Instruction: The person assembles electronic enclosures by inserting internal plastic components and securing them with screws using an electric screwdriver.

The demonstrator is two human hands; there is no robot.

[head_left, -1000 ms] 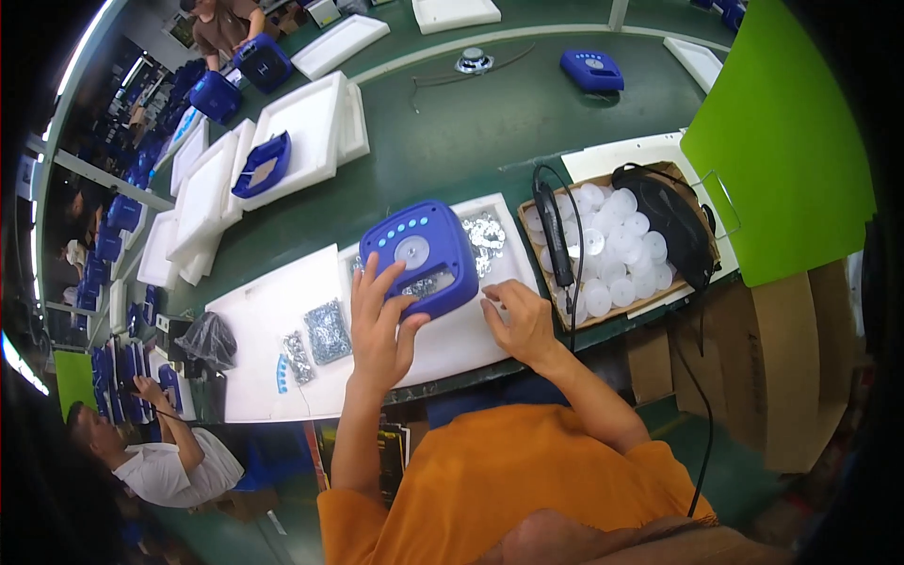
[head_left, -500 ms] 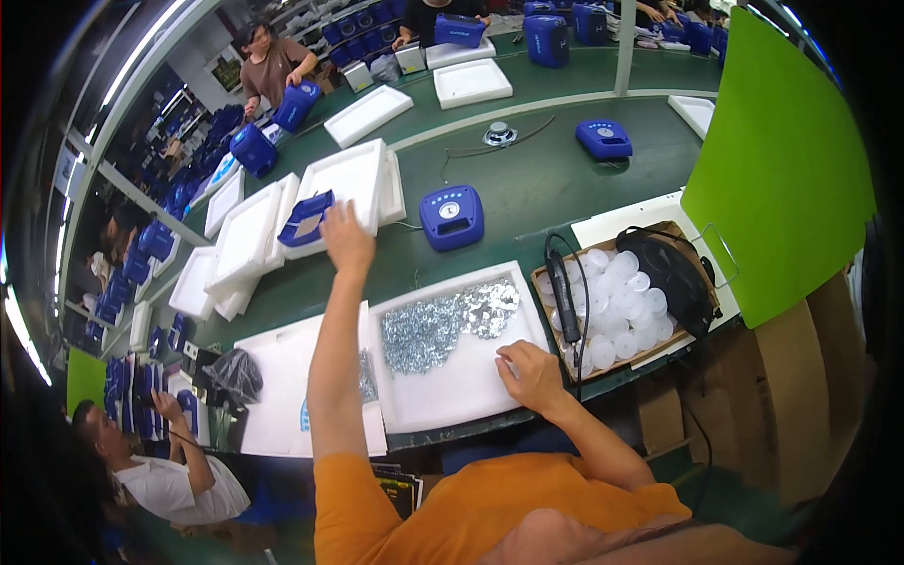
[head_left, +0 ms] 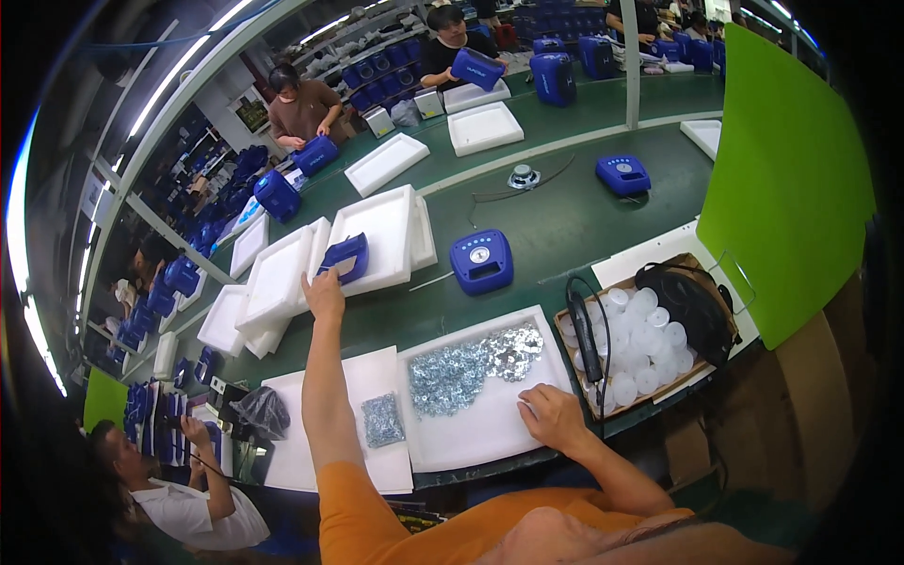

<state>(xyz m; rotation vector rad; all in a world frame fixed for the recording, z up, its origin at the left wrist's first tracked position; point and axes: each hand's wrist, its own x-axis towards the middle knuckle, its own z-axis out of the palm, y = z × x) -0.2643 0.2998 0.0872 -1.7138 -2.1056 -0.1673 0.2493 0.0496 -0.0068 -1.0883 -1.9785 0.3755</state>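
Note:
My left hand [head_left: 323, 294] reaches out to the near edge of a white foam tray [head_left: 388, 218], its fingers apart beside a blue plastic housing part [head_left: 346, 258]. That part lies in the tray's near-left corner with a tan patch on it; whether a fingertip touches it, I cannot tell. Above the near right of another white foam tray [head_left: 452, 455] is my right hand [head_left: 554, 417], fingers curled together. Anything inside its grip is hidden. Small metal hardware [head_left: 443, 379] and shiny flat silver pieces [head_left: 513, 352] are heaped in that tray.
A cardboard box [head_left: 617, 408] of translucent white discs [head_left: 647, 341] stands at right, with a black handheld tool [head_left: 584, 330]. Blue speaker-like units [head_left: 481, 261] and a loose round speaker [head_left: 524, 176] sit on the green bench. Stacked trays [head_left: 280, 280] stand at left; co-workers work beyond.
The view has shifted, so the bench sits lower and farther right. My left hand has moved from the blue part's right side to its near-left side. My right hand stays by its tray.

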